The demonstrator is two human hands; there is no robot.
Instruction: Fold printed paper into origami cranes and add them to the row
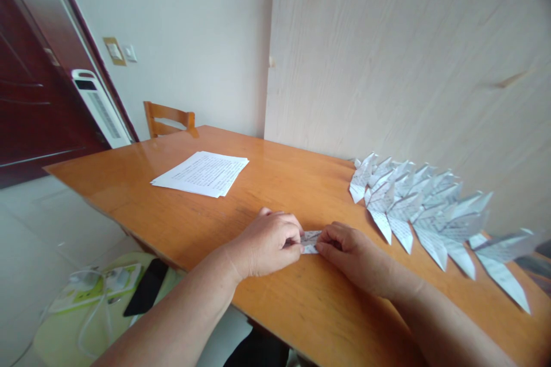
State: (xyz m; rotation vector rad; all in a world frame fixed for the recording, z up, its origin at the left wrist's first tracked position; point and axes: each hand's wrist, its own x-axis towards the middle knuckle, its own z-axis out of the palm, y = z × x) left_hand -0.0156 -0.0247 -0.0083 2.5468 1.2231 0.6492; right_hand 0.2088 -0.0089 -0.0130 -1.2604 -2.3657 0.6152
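Observation:
A small folded piece of printed paper (310, 242) lies near the front edge of the wooden table (275, 178). My left hand (273, 243) pinches its left end between thumb and fingers. On the right end, my right hand (350, 252) has its fingers closed round the paper. Only the middle part of the paper shows between the two hands; its ends are hidden under my fingers.
Several folded paper shapes (424, 206) stand in rows at the right, against a wooden panel. A stack of printed sheets (201, 174) lies left of centre. A chair (170, 117) stands behind the table; a stool (55, 335) at lower left holds a power strip and phone (146, 287).

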